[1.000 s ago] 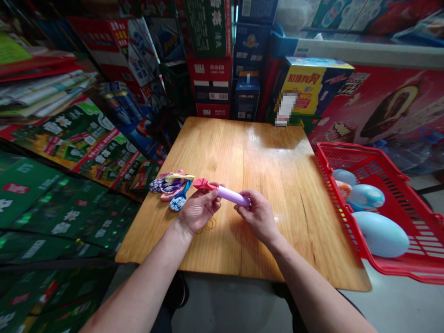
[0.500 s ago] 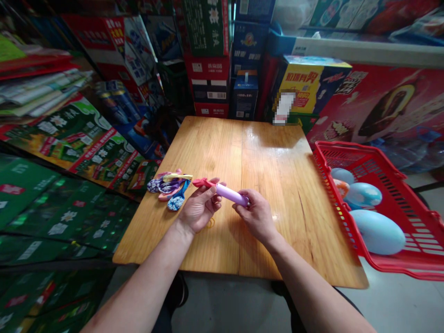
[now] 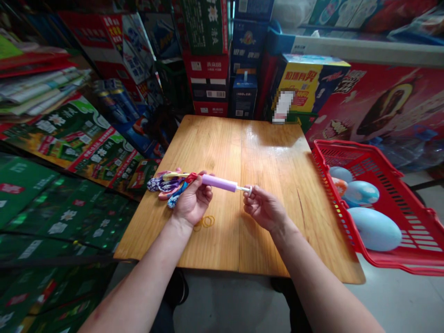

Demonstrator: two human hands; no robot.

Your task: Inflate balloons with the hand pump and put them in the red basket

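Purple pump (image 3: 220,183) is above the wooden table (image 3: 270,157), right end slightly lower. Change vs 0.5 s ago: white rod (image 3: 243,188) now pulled out of the barrel; right hand (image 3: 265,208) has shifted right, fingertips pinching the rod's end. Left hand (image 3: 192,203) clamped on the barrel's left end, red balloon (image 3: 191,176) there too. Hands apart. Barrel: straight lilac cylinder. Readable: "U8" on red carton (image 3: 208,67), "拉环有奖" on yellow-and-blue box (image 3: 312,90).

bare forearms (image 3: 149,273) slant forward, inward; left hand (image 3: 193,200) curled in grip, palm partly upturned; right hand (image 3: 265,208) pinching, apart from left.
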